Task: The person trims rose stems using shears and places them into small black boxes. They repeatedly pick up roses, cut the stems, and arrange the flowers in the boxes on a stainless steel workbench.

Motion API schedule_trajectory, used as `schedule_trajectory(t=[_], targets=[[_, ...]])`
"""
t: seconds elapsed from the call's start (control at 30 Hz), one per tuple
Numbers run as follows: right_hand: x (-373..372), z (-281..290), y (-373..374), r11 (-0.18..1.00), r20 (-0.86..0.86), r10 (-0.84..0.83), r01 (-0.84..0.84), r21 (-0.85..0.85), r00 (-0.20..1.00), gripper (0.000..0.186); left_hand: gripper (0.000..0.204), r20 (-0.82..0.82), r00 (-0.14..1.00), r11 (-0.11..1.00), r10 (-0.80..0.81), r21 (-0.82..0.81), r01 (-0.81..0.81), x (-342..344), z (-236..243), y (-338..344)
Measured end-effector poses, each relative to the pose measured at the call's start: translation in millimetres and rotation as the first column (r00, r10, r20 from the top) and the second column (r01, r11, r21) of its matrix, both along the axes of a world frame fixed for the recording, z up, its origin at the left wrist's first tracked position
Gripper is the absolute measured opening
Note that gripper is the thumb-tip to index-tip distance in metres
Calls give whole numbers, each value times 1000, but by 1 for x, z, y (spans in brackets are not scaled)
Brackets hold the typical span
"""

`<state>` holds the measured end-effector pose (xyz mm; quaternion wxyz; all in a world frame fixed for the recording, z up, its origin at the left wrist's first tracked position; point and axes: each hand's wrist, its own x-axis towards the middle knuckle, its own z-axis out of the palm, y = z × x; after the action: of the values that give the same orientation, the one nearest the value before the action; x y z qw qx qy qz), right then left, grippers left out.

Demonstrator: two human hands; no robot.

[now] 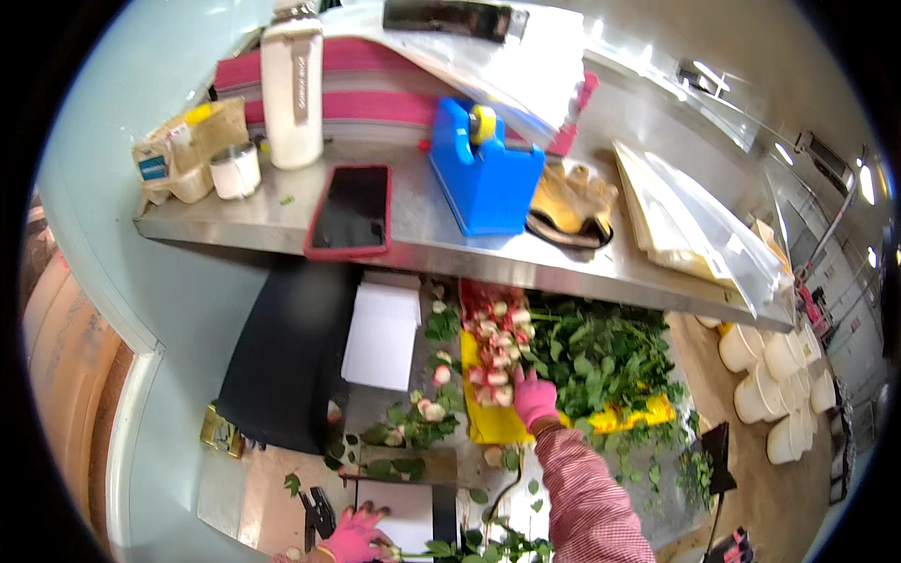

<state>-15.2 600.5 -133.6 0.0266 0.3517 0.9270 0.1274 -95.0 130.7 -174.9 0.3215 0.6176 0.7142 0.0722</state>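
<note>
My right hand (pixel 536 400), in a pink glove, reaches to a bunch of red-and-white roses (pixel 496 352) and touches the flowers at its near edge. Its visible fingers are stretched out and slightly apart; the undersides are hidden. The roses' leafy stems (pixel 601 361) extend to the right over a yellow wrapper (pixel 493 424). At the bottom, my left hand (pixel 352 535), also in a pink glove, lies with its fingers spread by a white sheet (pixel 399 511). A leafy rose stem (pixel 483 547) runs close beside it. A black clip-like tool (pixel 319 511) lies just left of that hand.
A metal shelf (pixel 422 242) crosses above the work area. On it sit a phone (pixel 351 211), a blue tape dispenser (pixel 483 178), a white bottle (pixel 292 94), a work glove (pixel 571 202) and clear sleeves (pixel 704 220). White buckets (pixel 762 392) stand at right.
</note>
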Motion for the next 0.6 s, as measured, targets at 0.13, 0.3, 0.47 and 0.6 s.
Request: schedule_trajectory(t=[0.13, 0.3, 0.47, 0.6], targets=[[1, -39, -8, 987, 40, 158, -158, 2, 987, 55, 41, 65, 996, 994, 55, 90, -61, -4, -7, -10], [102, 141, -42, 832, -811, 51, -474, -288, 582, 15, 38, 36, 994, 993, 108, 44, -110, 5, 7, -14], [197, 277, -26, 913, -529, 361, -176, 367, 768, 22, 43, 37, 992, 990, 124, 66, -126, 5, 12, -12], [142, 281, -107, 910, -181, 389, -408, -80, 903, 42, 40, 102, 979, 975, 178, 117, -190, 4, 4, -18]])
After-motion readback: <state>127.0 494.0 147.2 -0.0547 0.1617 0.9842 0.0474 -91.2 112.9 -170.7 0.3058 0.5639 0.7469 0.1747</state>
